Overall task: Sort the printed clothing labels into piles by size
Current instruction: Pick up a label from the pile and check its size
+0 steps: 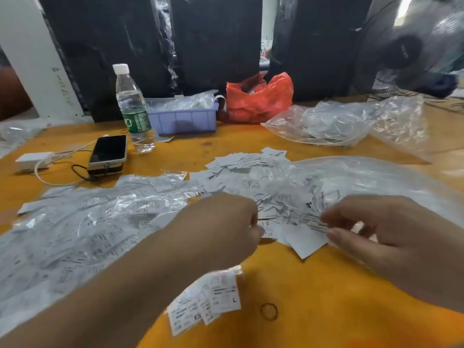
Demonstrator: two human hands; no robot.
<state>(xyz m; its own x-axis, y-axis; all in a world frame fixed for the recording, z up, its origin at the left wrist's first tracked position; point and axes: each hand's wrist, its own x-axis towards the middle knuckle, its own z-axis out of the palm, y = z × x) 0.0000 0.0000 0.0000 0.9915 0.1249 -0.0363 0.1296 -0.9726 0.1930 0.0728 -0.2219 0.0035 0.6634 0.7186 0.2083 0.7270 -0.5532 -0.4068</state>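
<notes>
My right hand [391, 237] pinches a label [307, 238] from the heap [251, 177]; my left hand [221, 224] curls beside it, its grasp hidden.

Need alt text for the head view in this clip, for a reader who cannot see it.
Both hands work a heap of printed labels on an orange table: the right hand pinches one, the left hand is curled at the heap. A few sorted labels lie nearest; a water bottle and phone stand behind.

"L" on the near label [224, 292], "XS" beside it.
</notes>
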